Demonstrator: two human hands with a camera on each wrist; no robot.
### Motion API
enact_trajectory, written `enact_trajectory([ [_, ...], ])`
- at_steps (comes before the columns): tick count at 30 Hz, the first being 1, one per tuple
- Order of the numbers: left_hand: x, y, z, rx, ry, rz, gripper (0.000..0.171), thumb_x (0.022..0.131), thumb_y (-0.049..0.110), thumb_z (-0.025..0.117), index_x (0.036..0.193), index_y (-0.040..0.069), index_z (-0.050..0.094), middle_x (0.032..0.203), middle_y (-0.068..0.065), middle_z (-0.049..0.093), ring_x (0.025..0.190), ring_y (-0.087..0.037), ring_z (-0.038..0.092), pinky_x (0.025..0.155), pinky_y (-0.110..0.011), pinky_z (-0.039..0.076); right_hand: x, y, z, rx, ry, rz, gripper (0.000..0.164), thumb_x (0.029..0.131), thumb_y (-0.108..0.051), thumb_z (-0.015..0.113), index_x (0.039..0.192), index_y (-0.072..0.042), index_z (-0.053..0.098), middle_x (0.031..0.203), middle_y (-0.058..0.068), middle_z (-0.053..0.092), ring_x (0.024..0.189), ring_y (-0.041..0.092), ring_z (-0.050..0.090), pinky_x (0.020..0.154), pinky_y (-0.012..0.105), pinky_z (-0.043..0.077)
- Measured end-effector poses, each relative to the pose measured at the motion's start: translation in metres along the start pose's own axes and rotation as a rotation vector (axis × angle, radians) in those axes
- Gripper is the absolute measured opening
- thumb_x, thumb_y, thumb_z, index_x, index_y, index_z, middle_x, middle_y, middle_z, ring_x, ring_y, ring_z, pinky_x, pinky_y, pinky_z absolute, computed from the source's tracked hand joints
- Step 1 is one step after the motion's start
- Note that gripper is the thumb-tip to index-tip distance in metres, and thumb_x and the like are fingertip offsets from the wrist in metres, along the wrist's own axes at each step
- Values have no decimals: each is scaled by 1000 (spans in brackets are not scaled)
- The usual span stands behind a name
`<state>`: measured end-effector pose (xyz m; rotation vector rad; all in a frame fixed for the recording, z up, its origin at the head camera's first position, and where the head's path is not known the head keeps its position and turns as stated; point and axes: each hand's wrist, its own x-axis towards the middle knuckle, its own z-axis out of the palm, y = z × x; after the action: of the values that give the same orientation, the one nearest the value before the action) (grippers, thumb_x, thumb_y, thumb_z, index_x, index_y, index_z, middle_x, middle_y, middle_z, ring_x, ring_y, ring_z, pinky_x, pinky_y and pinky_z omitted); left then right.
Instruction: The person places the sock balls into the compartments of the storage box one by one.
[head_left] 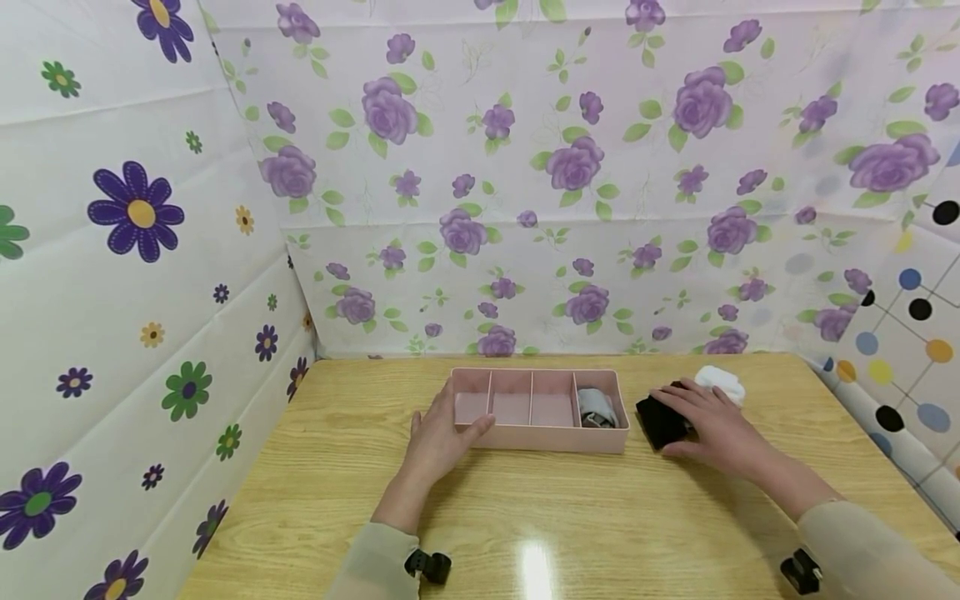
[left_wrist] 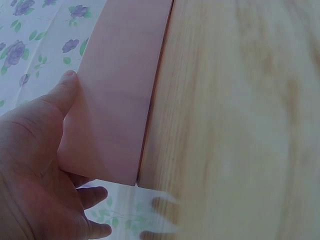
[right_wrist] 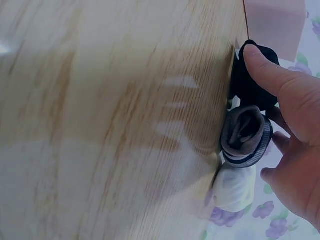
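Note:
A pink box (head_left: 540, 439) with several compartments in a row stands on the table. A folded grey sock (head_left: 596, 407) lies in its rightmost compartment. At the box's left end is my left hand (head_left: 438, 442), its thumb touching the front rim and its other fingers stretched along the end; these fingers look loose in the left wrist view. Right of the box, my right hand (head_left: 712, 429) pinches a folded black sock (head_left: 660, 421) between thumb and fingers. Beside it, in the right wrist view, is a rolled grey sock (right_wrist: 245, 135) with a striped edge. My hand hides it from the head view.
A rolled white sock (head_left: 722, 383) lies just beyond my right hand. The wooden table (head_left: 600, 517) is bounded by a flowered cloth (head_left: 480, 183) at the back and patterned cloths at both sides.

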<state>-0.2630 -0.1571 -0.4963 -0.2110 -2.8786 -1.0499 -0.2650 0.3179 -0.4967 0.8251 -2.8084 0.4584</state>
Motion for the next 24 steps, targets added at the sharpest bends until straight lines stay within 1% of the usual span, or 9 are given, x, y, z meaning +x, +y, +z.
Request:
enact_trajectory([
  [2,0,0,0,-1,0,1,113,103,68,68,179,9,8,180,-19,25,164,-39,30,130,-74,5,1,2,2,-19,3,-4,90,87,-40,95,162,-9,55,159,24,56,153,55,38,114,87,26],
  [7,-1,0,0,-7,5,7,112,104,64,70,178,8,8,180,-20,26,164,-40,30,130,-75,5,4,2,3,-42,33,-10,83,88,-32,96,158,-7,59,152,24,62,150,54,43,115,85,27],
  [11,-1,0,0,-8,6,10,111,104,63,70,178,8,8,179,-20,26,164,-40,30,130,-75,5,5,1,4,-58,61,-20,81,86,-26,98,155,-6,62,146,23,65,147,52,47,116,84,29],
  [16,0,0,1,-12,5,10,111,104,62,71,178,8,8,179,-20,26,164,-40,30,129,-75,5,6,0,6,-68,63,-9,79,87,-27,97,154,-5,63,144,24,66,146,51,48,117,82,29],
  [20,0,0,1,-11,3,5,111,104,62,70,178,8,8,179,-20,26,164,-40,30,130,-75,5,6,-5,3,-47,58,15,75,89,-28,96,153,-5,64,144,24,66,146,51,48,120,80,28],
  [24,1,-1,1,-6,3,2,112,103,65,69,179,10,8,180,-20,26,163,-40,31,130,-74,5,5,-11,0,-25,83,10,69,91,-28,94,150,-6,66,145,25,65,145,51,50,120,79,28],
])
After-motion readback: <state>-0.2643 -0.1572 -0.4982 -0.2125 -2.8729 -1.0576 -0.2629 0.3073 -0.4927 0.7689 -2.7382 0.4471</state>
